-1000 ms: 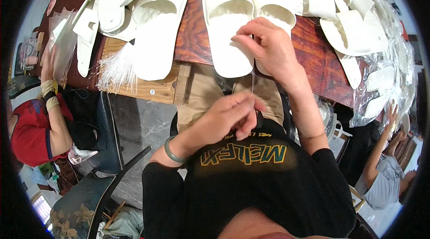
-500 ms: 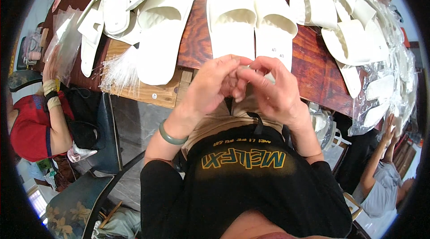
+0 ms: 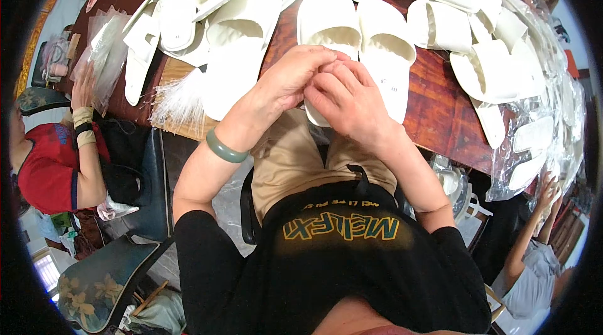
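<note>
Yellow-edged teal lettering (image 3: 342, 229), with a line of smaller yellow print (image 3: 344, 203) above, runs upside down across the black shirt (image 3: 352, 272), and small dark numerals (image 3: 393, 89) mark the central pair's right white slipper (image 3: 391, 61).

On the surface (image 3: 434, 109), a slipper pair (image 3: 387, 21) is lying in the middle, left hand (image 3: 295, 77) and right hand (image 3: 352, 96) touching over its left slipper (image 3: 328, 14). A left heap (image 3: 232, 61) of slippers is lying beside it, a strand bundle (image 3: 179, 104) resting at the near side; a right heap (image 3: 496, 71) is lying opposite, a plastic bag (image 3: 561, 140) farther right.
</note>
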`<state>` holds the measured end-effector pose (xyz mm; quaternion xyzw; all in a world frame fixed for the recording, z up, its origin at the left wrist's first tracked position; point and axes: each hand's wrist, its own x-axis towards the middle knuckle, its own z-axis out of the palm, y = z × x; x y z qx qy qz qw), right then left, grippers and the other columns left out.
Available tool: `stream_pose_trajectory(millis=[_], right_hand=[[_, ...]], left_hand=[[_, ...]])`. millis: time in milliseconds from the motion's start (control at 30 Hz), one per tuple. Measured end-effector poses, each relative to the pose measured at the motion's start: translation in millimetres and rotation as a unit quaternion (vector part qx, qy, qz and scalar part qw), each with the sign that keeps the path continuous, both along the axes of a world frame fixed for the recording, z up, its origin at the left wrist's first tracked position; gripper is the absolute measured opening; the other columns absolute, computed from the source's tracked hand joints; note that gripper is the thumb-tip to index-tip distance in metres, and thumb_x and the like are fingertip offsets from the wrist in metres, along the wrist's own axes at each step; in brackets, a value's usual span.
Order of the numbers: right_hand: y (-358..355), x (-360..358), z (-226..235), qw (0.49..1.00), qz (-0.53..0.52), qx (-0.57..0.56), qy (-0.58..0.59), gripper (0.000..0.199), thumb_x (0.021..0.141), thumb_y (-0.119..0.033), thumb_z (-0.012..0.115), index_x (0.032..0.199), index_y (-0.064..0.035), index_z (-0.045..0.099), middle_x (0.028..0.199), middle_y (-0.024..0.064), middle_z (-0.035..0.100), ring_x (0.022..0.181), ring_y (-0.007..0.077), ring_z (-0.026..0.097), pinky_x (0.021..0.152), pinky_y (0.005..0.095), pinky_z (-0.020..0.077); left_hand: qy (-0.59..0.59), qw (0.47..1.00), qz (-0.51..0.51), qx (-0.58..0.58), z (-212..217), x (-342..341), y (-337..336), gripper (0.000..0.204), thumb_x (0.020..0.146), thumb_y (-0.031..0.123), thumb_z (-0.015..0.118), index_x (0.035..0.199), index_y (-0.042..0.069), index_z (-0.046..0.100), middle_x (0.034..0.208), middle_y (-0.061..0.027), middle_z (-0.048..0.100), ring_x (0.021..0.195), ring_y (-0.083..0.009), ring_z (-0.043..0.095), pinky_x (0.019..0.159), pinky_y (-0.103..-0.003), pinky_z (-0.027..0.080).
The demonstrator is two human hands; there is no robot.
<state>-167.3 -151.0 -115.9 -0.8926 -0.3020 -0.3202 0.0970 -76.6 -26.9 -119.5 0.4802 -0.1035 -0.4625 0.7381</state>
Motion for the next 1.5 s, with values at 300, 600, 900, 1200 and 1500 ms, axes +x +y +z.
stream_pose_trajectory(millis=[300, 600, 900, 1200, 1500], right_hand=[[-16, 0, -13, 0.994, -0.062, 0.089, -0.009, 0.020, 0.068, -0.009, 0.064, 0.086, -0.0032, 0.059, 0.084, 0.0060, 0.057, 0.072, 0.0208, 0.054, 0.067, 0.0336, 0.0446], [-15, -4, -14, 0.987, -0.085, 0.138, 0.019, 0.018, 0.070, -0.010, 0.067, 0.085, -0.0053, 0.060, 0.079, 0.0034, 0.057, 0.069, 0.0196, 0.052, 0.062, 0.0329, 0.0428], [-20, -5, -17, 0.984, -0.064, 0.161, 0.035, 0.016, 0.072, -0.011, 0.066, 0.086, -0.0058, 0.060, 0.079, 0.0043, 0.056, 0.069, 0.0201, 0.053, 0.061, 0.0321, 0.0440], [-34, -40, 7, 0.952, -0.012, 0.299, 0.068, 0.021, 0.071, -0.001, 0.069, 0.091, -0.0015, 0.065, 0.082, 0.0100, 0.062, 0.069, 0.0246, 0.060, 0.060, 0.0323, 0.0503], [-40, -88, 38, 0.809, -0.041, 0.546, 0.215, 0.012, 0.087, 0.000, 0.056, 0.095, 0.0019, 0.063, 0.086, 0.0115, 0.064, 0.071, 0.0178, 0.061, 0.062, 0.0276, 0.0482]], left_hand=[[-0.476, 0.843, 0.012, 0.249, 40, -1, 21, 0.033, 0.094, 0.027, 0.048, 0.103, -0.003, 0.060, 0.083, -0.0093, 0.066, 0.075, -0.0151, 0.061, 0.069, -0.027, 0.049], [-0.637, 0.621, 0.049, 0.453, 51, 29, -21, 0.037, 0.093, 0.027, 0.042, 0.094, -0.006, 0.059, 0.087, -0.0270, 0.062, 0.085, -0.0426, 0.059, 0.077, -0.046, 0.045], [-0.561, 0.558, 0.066, 0.608, 27, 82, -64, 0.034, 0.087, 0.021, 0.042, 0.093, -0.003, 0.065, 0.099, -0.0213, 0.065, 0.094, -0.0371, 0.062, 0.081, -0.042, 0.048], [-0.593, 0.581, 0.138, 0.540, 21, 77, -66, 0.020, 0.077, 0.007, 0.048, 0.083, -0.004, 0.063, 0.089, -0.0266, 0.063, 0.088, -0.0424, 0.060, 0.078, -0.047, 0.047], [-0.674, 0.524, 0.176, 0.490, -9, 79, -52, 0.012, 0.078, 0.006, 0.050, 0.081, -0.001, 0.059, 0.082, -0.0243, 0.063, 0.081, -0.0404, 0.062, 0.072, -0.048, 0.048]])
